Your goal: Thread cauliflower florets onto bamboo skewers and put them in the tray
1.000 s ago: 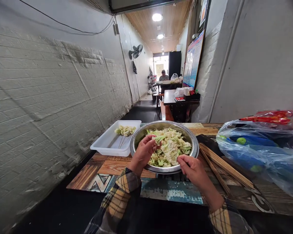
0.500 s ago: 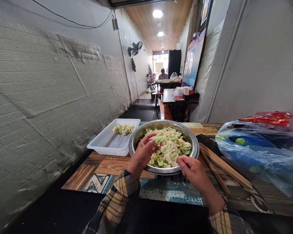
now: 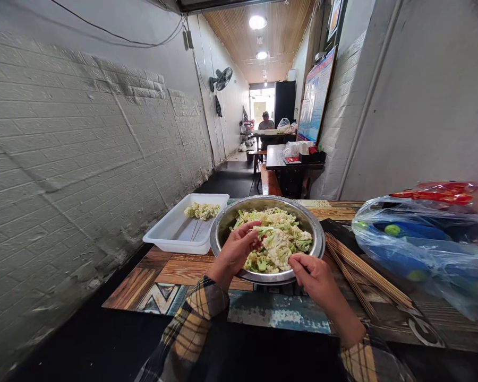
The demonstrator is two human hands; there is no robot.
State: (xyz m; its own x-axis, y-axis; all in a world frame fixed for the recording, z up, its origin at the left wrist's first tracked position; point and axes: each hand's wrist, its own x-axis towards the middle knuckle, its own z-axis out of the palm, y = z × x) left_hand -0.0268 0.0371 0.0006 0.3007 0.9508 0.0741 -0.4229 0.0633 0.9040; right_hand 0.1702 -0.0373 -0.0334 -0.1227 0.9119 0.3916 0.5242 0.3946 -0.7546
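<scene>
A steel bowl (image 3: 223, 225) full of cauliflower florets (image 3: 281, 239) sits on the patterned table in front of me. My left hand (image 3: 237, 249) is inside the bowl, fingers pinched on a floret (image 3: 265, 231) with a green stem. At the bowl's near rim my right hand (image 3: 316, 278) is closed, seemingly on a thin skewer, though the stick itself is hard to make out. Both sleeves are yellow plaid.
A white tray (image 3: 171, 231) with a few skewered florets (image 3: 202, 210) stands left of the bowl by the brick wall. Bamboo skewers (image 3: 362, 270) lie right of the bowl, beside a plastic bag (image 3: 426, 249). A person sits at a far table (image 3: 266, 123).
My left hand has turned the floret a little and lowered it toward the pile. The right hand has stayed at the bowl's rim.
</scene>
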